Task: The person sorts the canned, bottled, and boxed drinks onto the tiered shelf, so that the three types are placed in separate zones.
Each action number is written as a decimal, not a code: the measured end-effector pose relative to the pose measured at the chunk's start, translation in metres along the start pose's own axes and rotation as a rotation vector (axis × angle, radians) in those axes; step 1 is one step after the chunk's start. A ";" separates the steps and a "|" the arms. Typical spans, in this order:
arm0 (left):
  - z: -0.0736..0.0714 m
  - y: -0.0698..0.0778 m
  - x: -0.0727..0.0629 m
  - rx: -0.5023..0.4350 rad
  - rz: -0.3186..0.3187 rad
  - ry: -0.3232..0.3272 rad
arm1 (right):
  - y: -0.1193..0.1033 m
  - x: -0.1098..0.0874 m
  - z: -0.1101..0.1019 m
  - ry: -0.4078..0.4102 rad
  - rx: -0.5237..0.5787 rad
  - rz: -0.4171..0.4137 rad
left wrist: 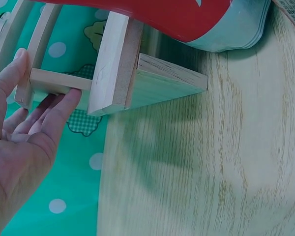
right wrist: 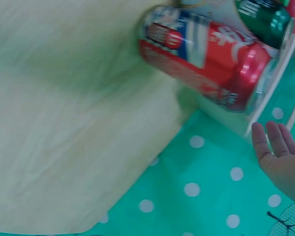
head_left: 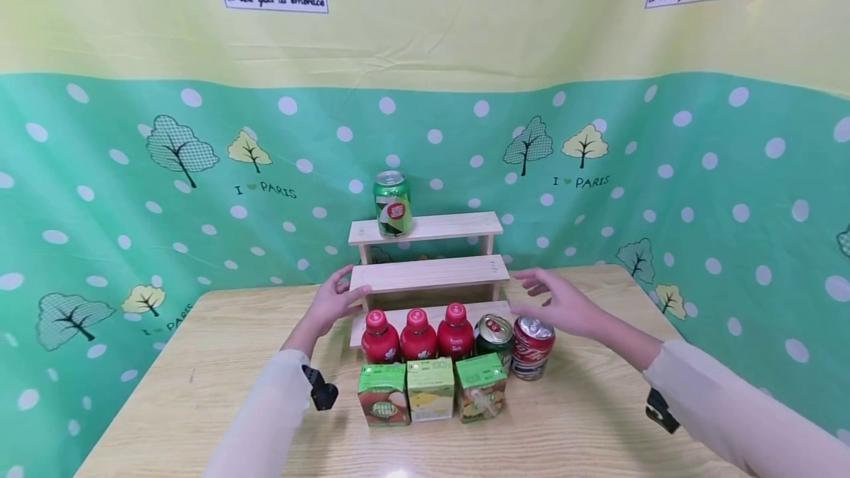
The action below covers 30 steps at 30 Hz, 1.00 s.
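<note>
A three-tier wooden step shelf (head_left: pixel 432 274) stands at the back of the table. My left hand (head_left: pixel 332 302) holds its left end, with the thumb at the middle board and fingers by the side strut. By the right end of the middle board is my right hand (head_left: pixel 558 305), fingers extended and nothing in them. A green soda can (head_left: pixel 393 205) stands on the top board's left part. Three red bottles (head_left: pixel 418 336), a dark green can (head_left: pixel 494 338) and a red cola can (head_left: pixel 533 349) stand in a row before the bottom board, partly hiding it.
Three juice boxes (head_left: pixel 431 389) with green tops stand in front of the bottles. The wooden table (head_left: pixel 252 360) reaches out to both sides. A green polka-dot cloth (head_left: pixel 285 168) hangs behind the shelf and beside the table.
</note>
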<state>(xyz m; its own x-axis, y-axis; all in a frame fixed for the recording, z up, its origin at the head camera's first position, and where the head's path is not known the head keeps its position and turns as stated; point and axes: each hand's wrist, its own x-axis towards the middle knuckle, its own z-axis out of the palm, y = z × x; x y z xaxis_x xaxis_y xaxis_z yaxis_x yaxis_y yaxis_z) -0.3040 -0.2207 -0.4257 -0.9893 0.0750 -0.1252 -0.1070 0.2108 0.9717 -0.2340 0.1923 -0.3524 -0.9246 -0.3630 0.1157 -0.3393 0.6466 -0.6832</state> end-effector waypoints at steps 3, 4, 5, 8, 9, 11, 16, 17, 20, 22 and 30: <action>0.000 0.001 0.000 0.001 0.004 -0.002 | 0.009 -0.009 0.000 0.008 -0.013 0.011; 0.000 0.001 0.000 0.002 0.004 -0.004 | 0.011 -0.012 0.000 0.010 -0.020 0.019; 0.000 0.002 0.000 0.004 0.005 -0.007 | 0.014 -0.014 0.000 0.011 -0.025 0.023; 0.001 0.003 -0.001 0.001 0.002 -0.005 | 0.020 -0.021 -0.001 0.009 -0.032 0.042; 0.001 0.003 -0.001 0.000 0.000 -0.006 | 0.022 -0.023 -0.002 0.008 -0.034 0.048; 0.002 0.004 -0.001 -0.003 -0.002 -0.007 | 0.026 -0.026 -0.001 0.012 -0.035 0.065; 0.001 0.004 -0.002 -0.005 -0.011 -0.005 | 0.037 -0.034 0.004 0.017 -0.020 0.093; 0.001 0.003 -0.002 -0.005 -0.013 -0.003 | 0.039 -0.035 0.005 0.017 -0.016 0.091; 0.000 0.002 -0.002 -0.003 -0.018 -0.003 | 0.044 -0.038 0.008 0.024 -0.001 0.094; 0.000 0.002 -0.002 0.000 -0.016 -0.005 | 0.047 -0.039 0.009 0.030 0.003 0.091; 0.000 0.001 0.002 -0.014 -0.007 -0.008 | 0.056 -0.045 0.018 0.043 0.036 0.122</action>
<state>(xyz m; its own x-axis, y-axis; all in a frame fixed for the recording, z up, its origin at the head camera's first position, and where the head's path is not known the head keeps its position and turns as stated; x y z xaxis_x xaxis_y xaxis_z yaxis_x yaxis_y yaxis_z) -0.3057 -0.2208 -0.4253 -0.9877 0.0818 -0.1332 -0.1150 0.1973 0.9736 -0.2087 0.2326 -0.4087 -0.9655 -0.2534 0.0601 -0.2179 0.6596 -0.7194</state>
